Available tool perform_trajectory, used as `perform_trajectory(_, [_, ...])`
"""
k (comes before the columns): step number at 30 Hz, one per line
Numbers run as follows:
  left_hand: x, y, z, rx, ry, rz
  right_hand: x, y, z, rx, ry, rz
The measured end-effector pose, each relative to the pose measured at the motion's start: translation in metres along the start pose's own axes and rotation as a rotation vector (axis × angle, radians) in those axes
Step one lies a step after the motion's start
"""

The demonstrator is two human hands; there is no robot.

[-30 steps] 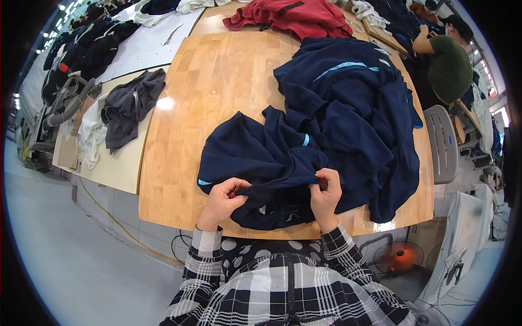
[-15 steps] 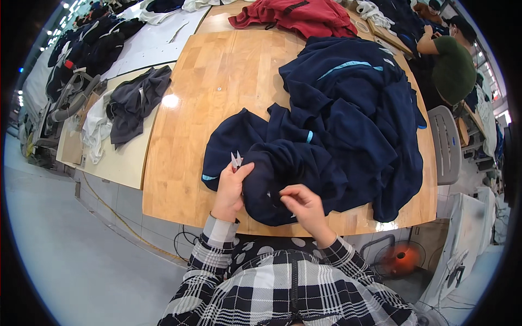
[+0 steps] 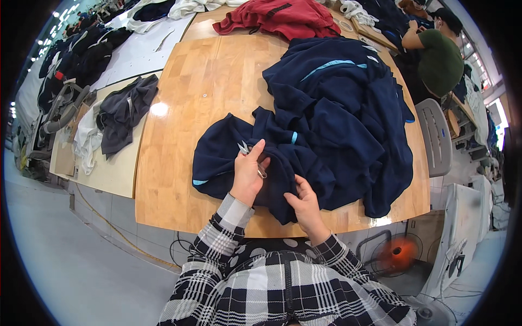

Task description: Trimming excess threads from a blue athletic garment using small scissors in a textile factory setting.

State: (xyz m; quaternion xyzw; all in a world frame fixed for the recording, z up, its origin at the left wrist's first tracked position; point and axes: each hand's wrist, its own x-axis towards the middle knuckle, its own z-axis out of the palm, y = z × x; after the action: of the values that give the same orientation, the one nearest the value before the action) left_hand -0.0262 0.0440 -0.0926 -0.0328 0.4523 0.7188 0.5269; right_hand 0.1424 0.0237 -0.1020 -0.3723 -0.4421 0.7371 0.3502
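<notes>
A dark navy garment [image 3: 348, 133] with light-blue strips lies bunched across the right and front of the wooden table. My left hand [image 3: 248, 176] is closed round a pair of thread snips [image 3: 243, 148]; the pointed blades stick out past my thumb, and a loop handle shows below the fingers. That hand rests over the near left part of the navy cloth. Close by on the right, my right hand [image 3: 305, 205] pinches a fold of the garment between thumb and fingers near the table's front edge.
A red garment [image 3: 280, 19] lies at the table's far edge. On the lower left table are a grey garment [image 3: 128, 117] and a white cloth [image 3: 87, 140]. At the right stand a grey chair [image 3: 433, 136] and an orange fan [image 3: 398, 251]. A person in green [image 3: 441, 57] works at far right.
My left hand with the snips has moved right, over the cloth. My right hand has gone from a pinch above the fabric to gripping its fold. The view has shifted slightly.
</notes>
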Motion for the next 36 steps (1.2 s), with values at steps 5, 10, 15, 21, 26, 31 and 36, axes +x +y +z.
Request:
perform_trajectory(5, [-0.018,-0.006,-0.015,0.289,-0.045,0.164,-0.002,-0.007,-0.007,0.078,0.024,0.037])
perform_trajectory(10, [-0.031,-0.008,-0.018,0.400,-0.172,0.053,-0.005,0.001,-0.007,-0.072,-0.069,0.012])
perform_trajectory(15, [-0.033,-0.010,-0.020,0.285,-0.233,-0.041,-0.008,0.008,-0.005,-0.136,0.009,-0.080])
perform_trajectory(21, [-0.034,-0.015,-0.026,0.127,-0.234,-0.101,-0.003,-0.022,0.002,-0.200,0.080,-0.296])
perform_trajectory(26, [-0.045,-0.022,-0.020,0.297,-0.134,0.132,0.006,-0.013,0.006,-0.116,0.037,-0.167])
perform_trajectory(31, [-0.061,-0.019,-0.016,0.364,-0.184,0.284,0.007,-0.012,0.009,-0.046,0.049,-0.082])
perform_trajectory(36, [-0.053,-0.020,-0.022,0.270,-0.181,0.176,0.015,-0.004,0.006,0.100,0.074,0.012])
